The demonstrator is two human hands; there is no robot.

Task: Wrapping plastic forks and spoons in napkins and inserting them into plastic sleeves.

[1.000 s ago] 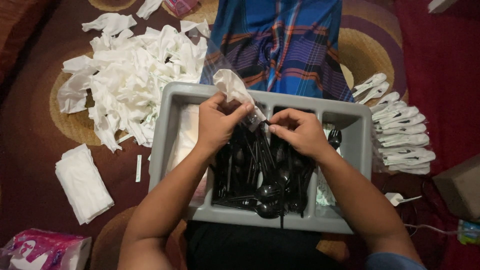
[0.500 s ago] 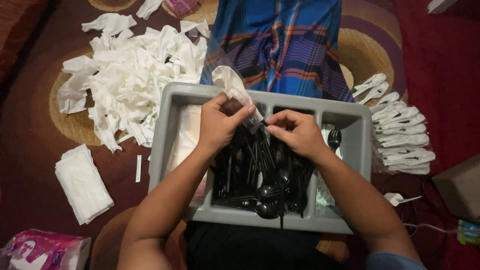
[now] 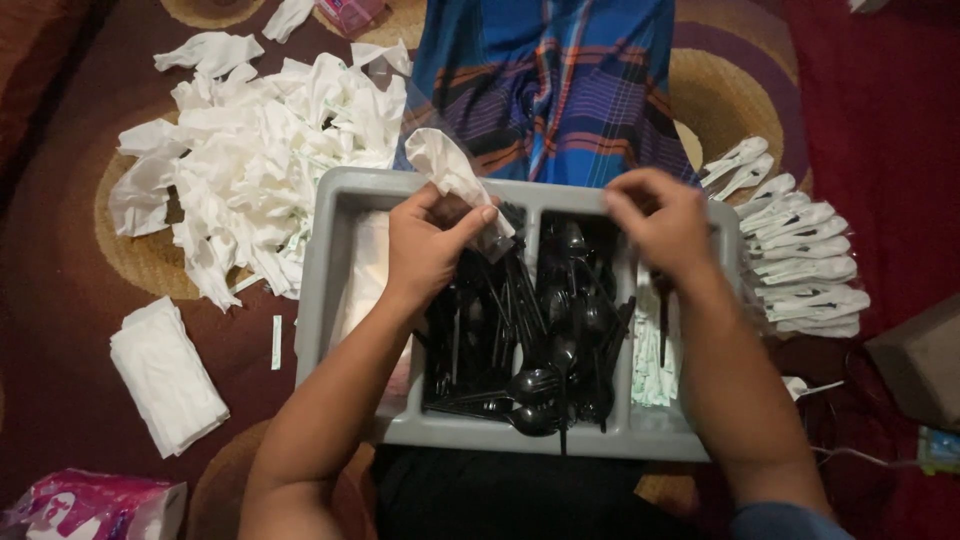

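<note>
- Head view, nearest: a grey divided tray point(image 3: 335, 300) sits before the person, its middle compartments full of black plastic cutlery point(image 3: 520, 320).
- Left hand point(image 3: 425, 245), grip closed on a white napkin point(image 3: 450, 170), crumpled and soft, wrapped about a black utensil at the tray's far rim.
- Right hand point(image 3: 665, 220), blurred over the right compartments, fingers curled; whether it holds anything cannot be told.
- Farther left, a heap of loose napkins point(image 3: 260, 150) lies on the carpet; farther right, wrapped bundles point(image 3: 800, 260).
</note>
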